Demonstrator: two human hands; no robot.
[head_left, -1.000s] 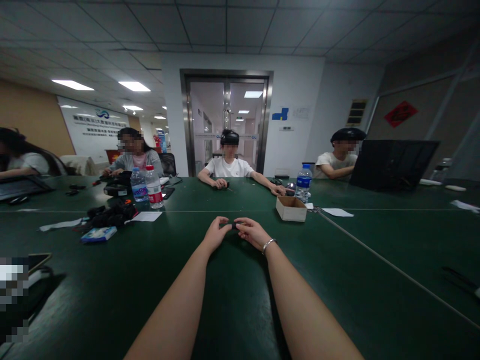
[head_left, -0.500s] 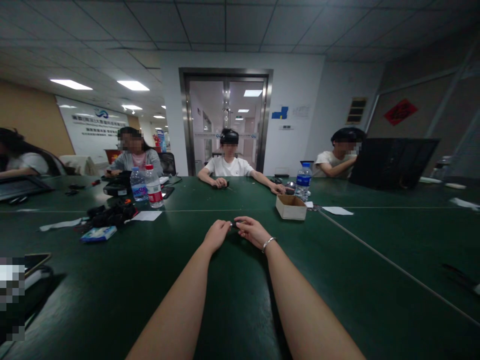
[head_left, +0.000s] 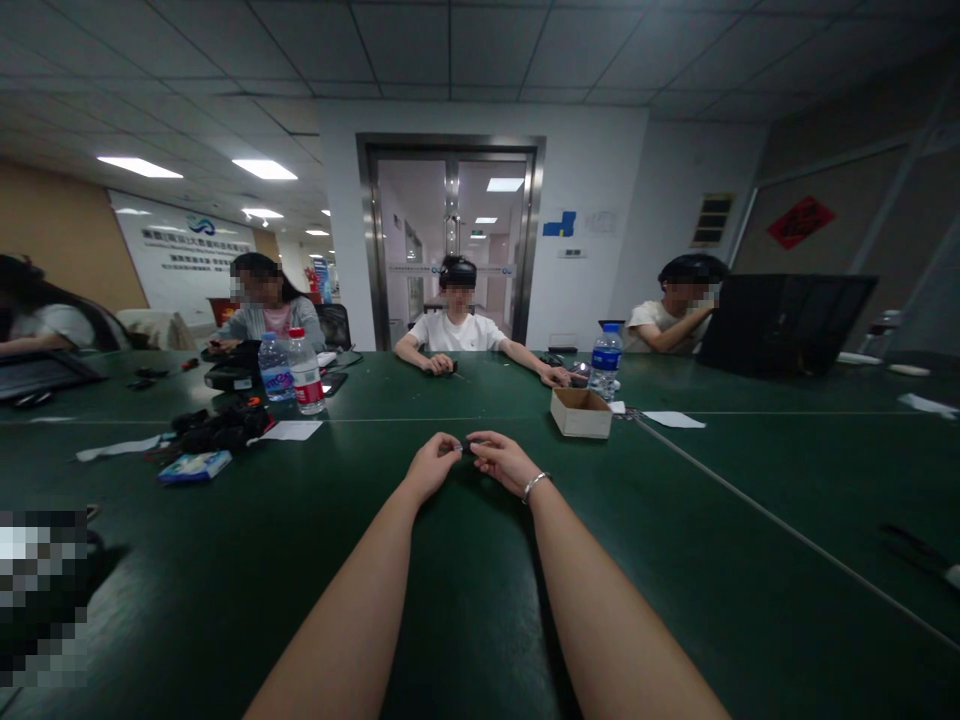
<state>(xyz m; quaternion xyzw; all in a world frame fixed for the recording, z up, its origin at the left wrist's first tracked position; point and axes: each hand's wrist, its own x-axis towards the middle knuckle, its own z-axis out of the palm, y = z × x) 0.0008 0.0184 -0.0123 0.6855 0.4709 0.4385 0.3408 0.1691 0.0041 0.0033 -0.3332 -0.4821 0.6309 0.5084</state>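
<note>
My left hand (head_left: 433, 464) and my right hand (head_left: 505, 464) meet fingertip to fingertip just above the green table (head_left: 480, 600). Between them is a small dark object (head_left: 466, 449), too small to name, pinched by the right thumb and fingers. The left thumb and index finger close on its other end, where a bright spot shows. A silver bracelet (head_left: 534, 485) circles my right wrist. Beyond my right hand stands an open cardboard box (head_left: 582, 420).
Water bottles stand at left (head_left: 307, 375) and right (head_left: 604, 362). Black gear (head_left: 221, 428), a blue-white packet (head_left: 195, 467) and papers (head_left: 675, 419) lie about. A person (head_left: 459, 330) sits opposite, others sit at both sides. A black case (head_left: 787, 325) is far right.
My left fingers have shifted slightly around the small dark object. Both hands otherwise keep their place, and the whole view has moved a little.
</note>
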